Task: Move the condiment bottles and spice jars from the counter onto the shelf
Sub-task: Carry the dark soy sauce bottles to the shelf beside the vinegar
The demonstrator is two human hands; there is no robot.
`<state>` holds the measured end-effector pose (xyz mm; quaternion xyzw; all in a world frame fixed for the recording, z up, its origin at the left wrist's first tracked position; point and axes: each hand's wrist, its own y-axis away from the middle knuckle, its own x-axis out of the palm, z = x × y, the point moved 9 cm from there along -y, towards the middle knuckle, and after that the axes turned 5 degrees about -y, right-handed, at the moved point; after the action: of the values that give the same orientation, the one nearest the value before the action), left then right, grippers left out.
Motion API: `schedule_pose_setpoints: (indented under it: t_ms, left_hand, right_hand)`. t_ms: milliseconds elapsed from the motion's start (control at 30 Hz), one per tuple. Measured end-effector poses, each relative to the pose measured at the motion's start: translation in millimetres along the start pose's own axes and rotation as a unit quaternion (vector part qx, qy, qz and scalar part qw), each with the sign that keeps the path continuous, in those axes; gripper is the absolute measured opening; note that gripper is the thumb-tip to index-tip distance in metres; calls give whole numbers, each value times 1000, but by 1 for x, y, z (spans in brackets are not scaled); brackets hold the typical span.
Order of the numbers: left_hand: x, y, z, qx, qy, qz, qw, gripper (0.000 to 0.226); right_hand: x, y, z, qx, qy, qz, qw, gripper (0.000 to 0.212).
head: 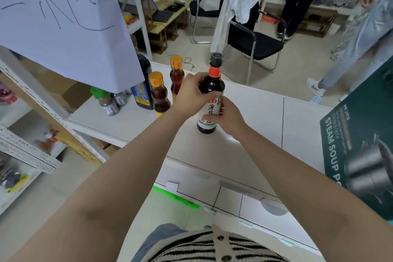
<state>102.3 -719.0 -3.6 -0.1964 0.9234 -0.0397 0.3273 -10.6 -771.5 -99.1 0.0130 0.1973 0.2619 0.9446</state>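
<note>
A tall dark soy sauce bottle (pixel 211 86) with a red neck band and a white label stands on the white counter (pixel 255 112). My left hand (pixel 191 93) grips its upper body from the left. My right hand (pixel 228 118) grips its lower label from the right. Left of it stand two amber bottles with orange caps (pixel 158 93) (pixel 177 74), a big dark bottle with a blue label (pixel 143 83) and small spice jars (pixel 107 102), one green-capped. The white metal shelf (pixel 27 151) is at the left, partly hidden by a hanging paper sheet.
A green steam soup pot box (pixel 361 155) stands on the counter's right end. A large paper sheet (pixel 63 17) hangs over the shelf. Beyond the counter are black chairs (pixel 255 44) and two standing people (pixel 361 38). A green-handled tool (pixel 176 198) lies on the floor below.
</note>
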Motion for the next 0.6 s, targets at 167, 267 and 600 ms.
schedule_pose_setpoints:
  t_ms: [167,267,600]
  left_hand:
    - [5,25,-5,-67,147,19,987,36]
    - [4,46,-11,-99,214,13,972,30]
    - [-33,142,25,-223,279,-33,934,19]
  right_hand:
    - [-10,51,3,11,-65,7,998,53]
    - [-5,84,5,20,-119,6,993,44]
    - [68,160,0,63,-185,114,974,41]
